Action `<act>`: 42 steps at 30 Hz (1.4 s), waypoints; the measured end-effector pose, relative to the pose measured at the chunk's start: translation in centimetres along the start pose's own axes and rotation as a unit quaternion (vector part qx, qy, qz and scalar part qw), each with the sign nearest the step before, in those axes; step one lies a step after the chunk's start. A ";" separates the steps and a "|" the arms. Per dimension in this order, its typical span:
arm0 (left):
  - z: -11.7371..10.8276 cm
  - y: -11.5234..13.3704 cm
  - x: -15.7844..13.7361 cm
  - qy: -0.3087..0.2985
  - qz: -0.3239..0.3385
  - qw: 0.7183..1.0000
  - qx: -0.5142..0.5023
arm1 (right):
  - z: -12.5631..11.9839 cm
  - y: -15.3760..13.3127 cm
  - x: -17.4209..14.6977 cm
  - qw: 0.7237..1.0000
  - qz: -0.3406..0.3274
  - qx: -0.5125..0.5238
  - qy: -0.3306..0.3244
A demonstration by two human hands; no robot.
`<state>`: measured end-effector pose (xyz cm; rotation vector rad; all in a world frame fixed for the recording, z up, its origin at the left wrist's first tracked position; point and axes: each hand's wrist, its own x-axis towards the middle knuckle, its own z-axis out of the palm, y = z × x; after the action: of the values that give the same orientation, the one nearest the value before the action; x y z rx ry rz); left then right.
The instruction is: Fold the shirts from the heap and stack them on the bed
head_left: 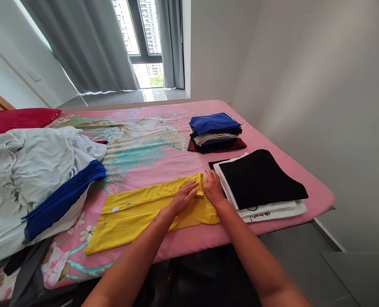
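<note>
The yellow garment [128, 230] lies in a long strip on the bed [173, 162], beside the black-topped pile [259, 179]. Left hand [185, 197] rests flat; whether the right hand [213, 187] pinches the end, I cannot tell. Smooth lightly, edges parallel.

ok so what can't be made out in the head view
Yellow garment: head view, partly hidden beneath left hand and left forearm.
Lettering on bottom white garment: head view, too small to read.
Red fabric: head view, cut off by left edge.
</note>
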<state>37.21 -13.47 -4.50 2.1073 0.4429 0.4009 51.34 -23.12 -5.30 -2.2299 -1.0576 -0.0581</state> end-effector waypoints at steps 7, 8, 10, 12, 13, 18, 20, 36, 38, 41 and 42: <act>-1.2 -1.6 -1.3 0.064 -0.029 0.959 0.273 | -1.4 -3.8 0.6 0.996 -0.053 0.066 -0.012; -1.2 -2.0 -1.6 0.041 -0.049 0.951 0.302 | -0.8 -4.2 0.5 0.995 -0.081 0.042 -0.036; -1.1 -2.8 -2.2 0.002 -0.079 0.937 0.341 | 0.8 -4.2 0.0 0.990 -0.102 -0.027 -0.094; -0.9 -3.4 -2.8 -0.019 -0.089 0.930 0.355 | 2.5 -3.4 -0.6 0.981 -0.072 -0.096 -0.150; -0.8 -3.5 -3.1 -0.022 -0.090 0.929 0.358 | 3.3 -2.9 -1.0 0.976 -0.052 -0.124 -0.170; -0.8 -3.2 -4.1 -0.044 -0.086 0.942 0.322 | 5.4 -0.8 -2.3 0.965 -0.034 -0.190 -0.179; -1.5 -3.2 -4.6 -0.042 -0.078 0.949 0.304 | 5.7 -0.6 -2.4 0.964 -0.036 -0.200 -0.172; -20.1 -12.7 -24.9 0.209 -0.293 0.869 0.341 | 6.5 0.2 -3.1 0.963 -0.038 -0.223 -0.146; -20.0 -12.8 -26.6 0.203 -0.272 0.879 0.334 | 6.4 0.3 -2.8 0.965 -0.036 -0.203 -0.163; -20.0 -13.1 -28.8 0.165 -0.239 0.898 0.331 | 6.2 -0.6 -2.6 0.978 -0.013 -0.162 -0.131; -20.0 -13.2 -29.4 0.144 -0.234 0.902 0.332 | 6.2 -1.6 -2.7 0.984 -0.015 -0.145 -0.104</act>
<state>0.29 -5.58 -8.38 2.4787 1.3911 0.2980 46.94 -20.65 -10.08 -2.5253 -1.2628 0.0093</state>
